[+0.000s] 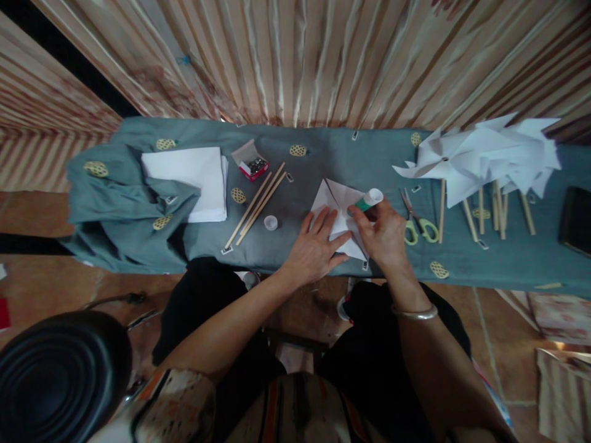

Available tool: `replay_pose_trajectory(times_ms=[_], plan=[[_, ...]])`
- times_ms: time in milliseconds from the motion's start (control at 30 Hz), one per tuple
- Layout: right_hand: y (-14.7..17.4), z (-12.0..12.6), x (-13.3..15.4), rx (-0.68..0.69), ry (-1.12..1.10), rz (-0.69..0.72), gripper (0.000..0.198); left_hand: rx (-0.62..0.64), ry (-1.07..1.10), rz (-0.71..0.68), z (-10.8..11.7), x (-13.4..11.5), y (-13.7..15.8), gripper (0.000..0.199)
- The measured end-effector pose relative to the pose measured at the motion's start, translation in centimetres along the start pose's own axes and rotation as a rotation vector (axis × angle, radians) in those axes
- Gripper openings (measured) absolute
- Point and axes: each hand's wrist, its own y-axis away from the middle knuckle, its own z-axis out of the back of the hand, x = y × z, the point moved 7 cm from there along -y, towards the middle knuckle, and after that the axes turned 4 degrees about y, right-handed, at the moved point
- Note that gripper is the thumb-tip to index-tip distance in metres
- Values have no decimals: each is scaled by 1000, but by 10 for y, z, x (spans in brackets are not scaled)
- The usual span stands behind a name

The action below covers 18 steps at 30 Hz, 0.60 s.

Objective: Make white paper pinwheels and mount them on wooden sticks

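Observation:
On the cloth-covered table in front of me lies a white paper square (344, 195) with cuts running in from its corners. My left hand (317, 243) rests flat on its left part, fingers spread. In my right hand (383, 234) is a glue stick (368, 200) with a green label, tilted over the paper near its middle; whether its tip touches is hidden by the fingers. A small white cap (270, 223) stands to the left of my left hand. Right beside my right hand lie scissors (419, 224) with light green handles.
Several paper pinwheels (489, 154) on wooden sticks are heaped at the right, by a dark object (576, 220). Leftward lie loose wooden sticks (257, 206), an open red box (252, 163) of small metal pieces and stacked white paper (194, 181). A pleated curtain (305, 61) hangs behind.

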Motion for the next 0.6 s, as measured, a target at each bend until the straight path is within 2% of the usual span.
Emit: replay_pose_trajectory(times_ms=[600], plan=[[2,1,13,42,16,73,35,5,13,0,-2,0,0,53]])
